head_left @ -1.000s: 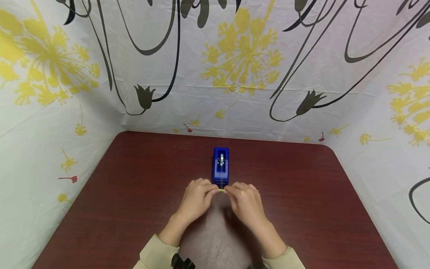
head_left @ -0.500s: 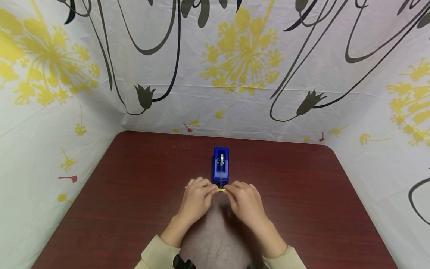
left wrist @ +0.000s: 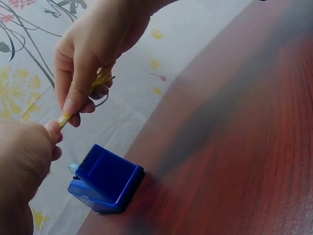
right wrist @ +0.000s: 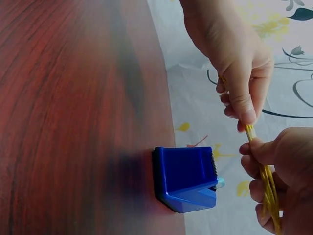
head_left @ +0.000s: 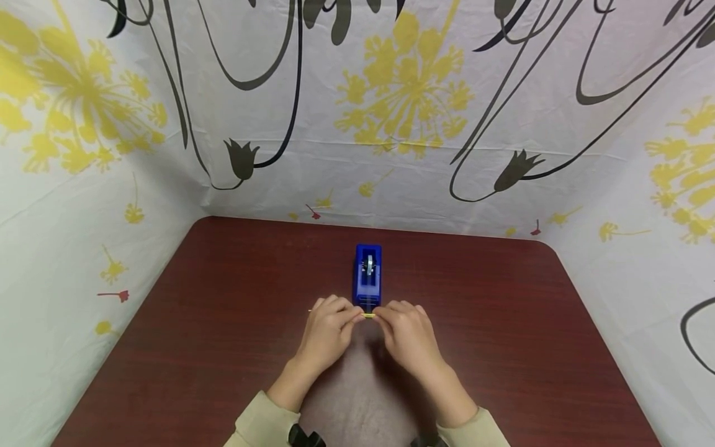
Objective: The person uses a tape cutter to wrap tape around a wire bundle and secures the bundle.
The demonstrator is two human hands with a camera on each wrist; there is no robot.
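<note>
In the head view my left hand (head_left: 328, 326) and right hand (head_left: 410, 329) meet fingertip to fingertip, near the front end of a blue tape dispenser (head_left: 367, 273). Each pinches a bundle of thin yellow strands (head_left: 367, 315) between thumb and fingers, with a short stretch showing between them. In the right wrist view the bundle (right wrist: 268, 188) runs back along the right palm, and a pale band (right wrist: 251, 132) shows near the fingertips. The left hand (right wrist: 234, 63) grips the other part, mostly hidden by its fingers. Both hands are above the table.
The dispenser stands on a dark red wooden table (head_left: 251, 267), its toothed cutting edge (left wrist: 88, 155) towards the hands and a tape roll (head_left: 368, 266) inside. A white patterned cloth (head_left: 313, 136) surrounds the table's back and sides.
Slightly more of the yellow bundle shows between the fingertips than one second ago. Both hands hold almost the same place, and the dispenser stays put.
</note>
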